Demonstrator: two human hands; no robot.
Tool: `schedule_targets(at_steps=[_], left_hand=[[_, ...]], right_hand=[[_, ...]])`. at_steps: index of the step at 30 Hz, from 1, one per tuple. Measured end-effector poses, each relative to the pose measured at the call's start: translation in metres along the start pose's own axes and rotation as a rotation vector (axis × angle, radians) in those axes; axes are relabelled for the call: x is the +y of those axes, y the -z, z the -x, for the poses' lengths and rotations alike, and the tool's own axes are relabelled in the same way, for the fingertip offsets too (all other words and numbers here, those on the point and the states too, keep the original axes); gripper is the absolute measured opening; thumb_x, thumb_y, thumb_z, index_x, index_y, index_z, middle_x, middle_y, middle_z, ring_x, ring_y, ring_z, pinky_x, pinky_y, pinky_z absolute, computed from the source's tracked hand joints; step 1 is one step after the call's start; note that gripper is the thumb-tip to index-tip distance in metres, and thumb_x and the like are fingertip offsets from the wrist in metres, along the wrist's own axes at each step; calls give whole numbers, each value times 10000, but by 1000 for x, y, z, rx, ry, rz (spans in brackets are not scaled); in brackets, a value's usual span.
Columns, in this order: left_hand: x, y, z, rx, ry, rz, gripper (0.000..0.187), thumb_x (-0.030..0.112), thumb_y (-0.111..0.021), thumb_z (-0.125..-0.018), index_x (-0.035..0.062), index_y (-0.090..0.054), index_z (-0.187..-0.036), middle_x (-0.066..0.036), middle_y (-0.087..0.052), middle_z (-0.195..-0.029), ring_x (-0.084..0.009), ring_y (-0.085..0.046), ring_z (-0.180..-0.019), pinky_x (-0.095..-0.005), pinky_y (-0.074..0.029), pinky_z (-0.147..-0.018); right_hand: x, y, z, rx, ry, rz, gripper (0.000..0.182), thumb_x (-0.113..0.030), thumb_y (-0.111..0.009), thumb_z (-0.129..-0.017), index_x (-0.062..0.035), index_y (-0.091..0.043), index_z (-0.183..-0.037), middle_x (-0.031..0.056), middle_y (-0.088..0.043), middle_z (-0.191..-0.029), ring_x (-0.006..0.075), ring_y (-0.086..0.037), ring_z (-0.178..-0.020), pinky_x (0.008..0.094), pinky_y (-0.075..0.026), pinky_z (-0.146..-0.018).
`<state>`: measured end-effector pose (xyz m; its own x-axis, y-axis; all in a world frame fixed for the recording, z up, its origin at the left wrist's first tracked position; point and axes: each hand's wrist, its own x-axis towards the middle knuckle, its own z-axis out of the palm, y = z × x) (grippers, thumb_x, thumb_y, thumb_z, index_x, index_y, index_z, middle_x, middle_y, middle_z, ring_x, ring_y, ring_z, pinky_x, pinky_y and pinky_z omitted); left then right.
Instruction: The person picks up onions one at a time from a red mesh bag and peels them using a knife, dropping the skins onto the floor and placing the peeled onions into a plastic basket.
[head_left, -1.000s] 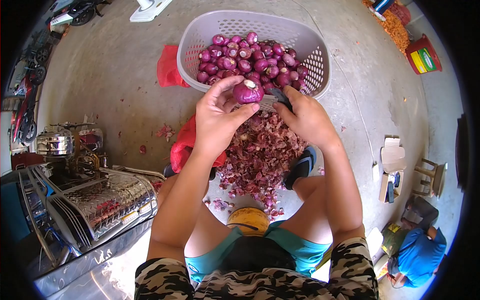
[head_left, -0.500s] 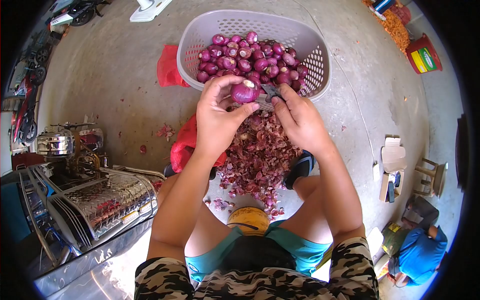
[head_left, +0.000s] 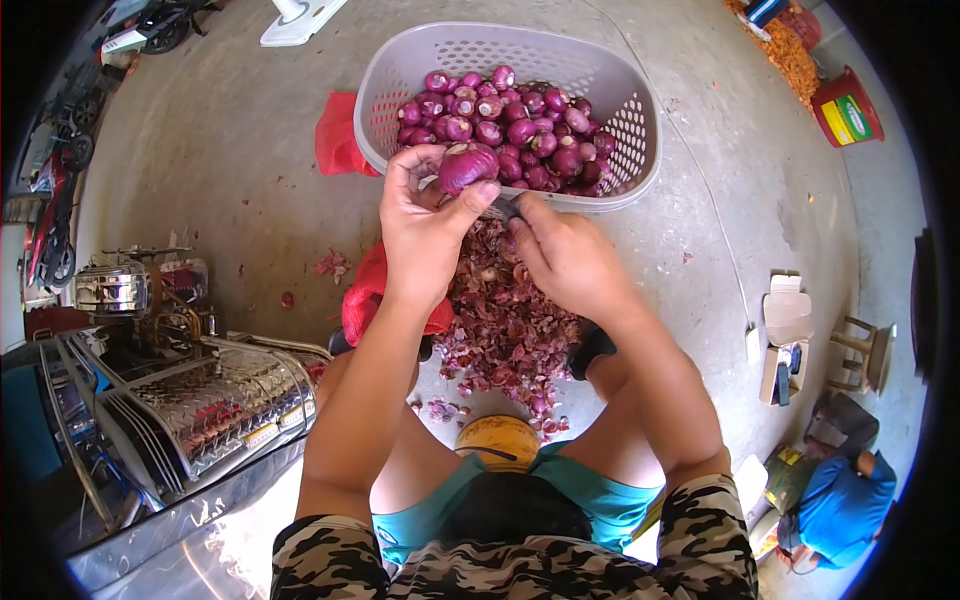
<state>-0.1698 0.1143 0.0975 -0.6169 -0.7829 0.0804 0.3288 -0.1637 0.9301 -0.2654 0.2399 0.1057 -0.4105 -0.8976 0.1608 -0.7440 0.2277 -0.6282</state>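
Note:
A red onion (head_left: 468, 168) is gripped between the thumb and fingers of my left hand (head_left: 425, 215), just in front of the basket's near rim. Close beside it, my right hand (head_left: 570, 245) is closed on a small dark knife (head_left: 503, 208); its blade is partly hidden by the fingers and lies just below the onion. Beyond both hands stands a grey perforated basket (head_left: 640, 190) with many red onions (head_left: 522, 131) in it. Under my hands a heap of dry onion skins (head_left: 510, 320) covers the floor between my feet.
Red mesh sacking (head_left: 365, 290) lies by my left leg, and more red cloth (head_left: 340, 135) beside the basket. A shiny metal vehicle part (head_left: 215, 395) stands at left. To the right are an opened carton (head_left: 787, 340), a small stool (head_left: 865, 355), a red bucket (head_left: 848, 108) and a crouching person (head_left: 845, 510).
My left hand has tilted the onion and drawn it slightly left. My right hand, with the knife, has moved left and toward me, bringing the blade from beside the onion to beneath it.

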Motion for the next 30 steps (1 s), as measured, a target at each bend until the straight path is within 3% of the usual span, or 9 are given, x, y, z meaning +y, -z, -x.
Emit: schedule_targets(at_steps=[7, 13, 19, 25, 30], left_hand=[[1, 3, -1, -43, 79, 175, 436, -5, -700, -784, 39, -453, -1140, -82, -525, -1128, -166, -563, -1002, -288, -498, -859], [6, 8, -3, -62, 300, 375, 293, 200, -575, -917, 60, -472, -1152, -82, -583, -1087, -209, -604, -991, -299, -498, -880], [4, 15, -6, -56, 539, 566, 300, 277, -546, -930, 48, -512, -1121, -90, -616, -1040, -239, -635, -963, -286, -553, -776], [5, 14, -5, -60, 581, 593, 404, 366, -487, -943, 15, -499, -1144, -133, -599, -1057, -247, -634, -932, -274, -566, -740], [1, 16, -5, -90, 586, 585, 363, 375, -494, -941, 60, -512, -1120, -88, -604, -1005, -203, -609, -882, -251, -499, -662]], right_hand=[[2, 11, -3, 43, -8, -68, 156, -174, -522, -873, -31, -485, -923, 199, -582, -675, 393, -590, -664, 500, -444, -588], [4, 19, -4, 45, -70, -154, 162, -189, -523, -882, -36, -483, -913, 212, -554, -637, 408, -571, -647, 498, -429, -575], [5, 19, -4, 60, -43, -142, 161, -193, -530, -878, -40, -488, -907, 219, -546, -630, 415, -570, -657, 502, -422, -574], [7, 19, -4, 44, -30, -133, 164, -192, -535, -874, -36, -490, -900, 221, -549, -639, 415, -572, -665, 504, -422, -580], [5, 19, -5, 47, -28, -133, 163, -189, -537, -874, -33, -491, -893, 221, -548, -641, 416, -571, -663, 502, -421, -578]])
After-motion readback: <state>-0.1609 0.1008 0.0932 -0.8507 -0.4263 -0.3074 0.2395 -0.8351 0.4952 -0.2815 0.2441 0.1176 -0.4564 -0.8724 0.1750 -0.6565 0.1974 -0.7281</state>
